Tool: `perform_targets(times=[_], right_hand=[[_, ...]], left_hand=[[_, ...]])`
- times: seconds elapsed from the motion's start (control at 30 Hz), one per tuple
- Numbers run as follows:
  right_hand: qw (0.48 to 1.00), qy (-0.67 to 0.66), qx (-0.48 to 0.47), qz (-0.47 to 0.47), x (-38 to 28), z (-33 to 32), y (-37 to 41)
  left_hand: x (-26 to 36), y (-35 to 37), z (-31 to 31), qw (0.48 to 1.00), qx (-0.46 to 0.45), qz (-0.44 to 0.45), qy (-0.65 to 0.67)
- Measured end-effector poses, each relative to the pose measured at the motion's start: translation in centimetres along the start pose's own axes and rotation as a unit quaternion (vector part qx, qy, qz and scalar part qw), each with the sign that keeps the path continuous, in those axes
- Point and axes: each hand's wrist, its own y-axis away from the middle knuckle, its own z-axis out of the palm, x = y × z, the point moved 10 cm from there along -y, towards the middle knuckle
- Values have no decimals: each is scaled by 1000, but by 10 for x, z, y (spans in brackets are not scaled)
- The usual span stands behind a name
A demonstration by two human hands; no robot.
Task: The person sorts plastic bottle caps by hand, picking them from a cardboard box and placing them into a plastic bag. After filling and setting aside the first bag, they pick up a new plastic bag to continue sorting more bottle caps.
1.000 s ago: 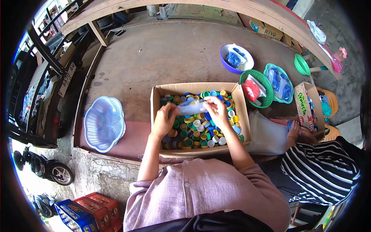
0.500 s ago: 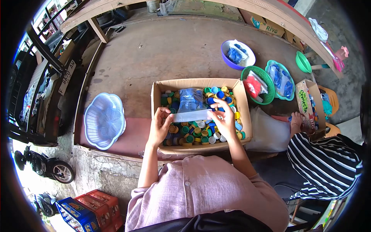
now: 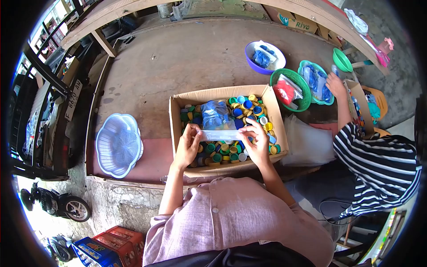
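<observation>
Both my hands are on the same thing here. My left hand [image 3: 189, 144] and right hand [image 3: 256, 143] are each pinched shut on the open end of a clear plastic bag [image 3: 215, 115], with that edge pulled flat and straight between them. Fingers are curled in tight, thumbs on the near side.

The rest of the bag flops away from me and lies on top of the bottle caps [image 3: 222, 154]. It has a bunch of blue caps inside. All of this is over the cardboard box [image 3: 209, 94], which is loaded with mixed green, yellow, blue and white caps and sits at the near edge of the bench [image 3: 191, 58].

Off to my left there's a white basket [image 3: 118, 144] on the bench, well apart from the box. On the far right there's a purple bowl [image 3: 262, 57], a green basket [image 3: 291, 91] with a red bag in it, and a teal basket [image 3: 316, 79] with blue stuff. The person in the striped shirt beside me has a hand [image 3: 334, 83] right at that teal basket.
</observation>
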Motion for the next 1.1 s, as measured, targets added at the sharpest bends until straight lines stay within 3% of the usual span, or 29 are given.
perform_targets(times=[0.23,0.37,0.47,0.6,0.77,1.1], right_hand=[[999,37,1,-33,3,2,2],[997,-45,49,27,3,-1,2],[997,32,18,-74,-14,3,-1],[994,80,-16,-76,-15,9,1],[996,65,-8,-55,-14,9,-1],[998,18,-52,-28,-14,16,-1]], left_hand=[[-1,4,-3,998,-22,-57,-13],[3,7,-11,996,16,-67,53],[7,8,-15,991,51,-38,119],[-2,9,-21,993,38,-23,112],[-2,10,-12,992,-21,-79,100],[1,15,-10,993,-20,-106,49]])
